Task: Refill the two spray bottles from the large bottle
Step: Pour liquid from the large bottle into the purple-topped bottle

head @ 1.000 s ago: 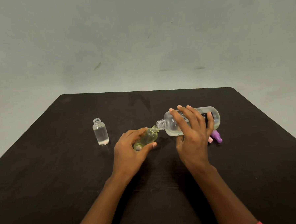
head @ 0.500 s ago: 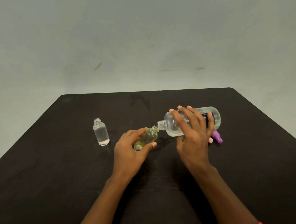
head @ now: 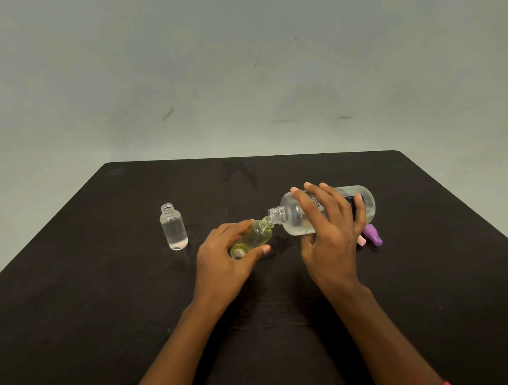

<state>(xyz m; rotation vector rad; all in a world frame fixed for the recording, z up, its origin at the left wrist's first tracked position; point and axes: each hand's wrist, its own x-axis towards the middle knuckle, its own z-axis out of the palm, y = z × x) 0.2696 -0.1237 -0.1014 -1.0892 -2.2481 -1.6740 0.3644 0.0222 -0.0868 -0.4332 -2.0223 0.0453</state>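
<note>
The large bottle (head: pixel 292 219), gripped by the right hand (head: pixel 328 238) over the middle of the dark table (head: pixel 104 288), lies nearly level with its long axis left to right. Its open neck points left at the mouth of the tilted yellowish spray bottle (head: pixel 256 235), which the left hand (head: pixel 224 258) holds. A clear spray bottle (head: pixel 174 230) stands upright further left. What may be a purple cap (head: pixel 372 234) lies just beyond the right hand. Behind is a plain grey wall (head: pixel 240 75).

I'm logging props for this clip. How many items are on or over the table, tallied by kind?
Small spray bottles: 2, the clear small bottle and the yellowish small bottle
Large bottles: 1, the large bottle
Loose caps: 2, the pink cap and the purple cap
Total: 5
</note>
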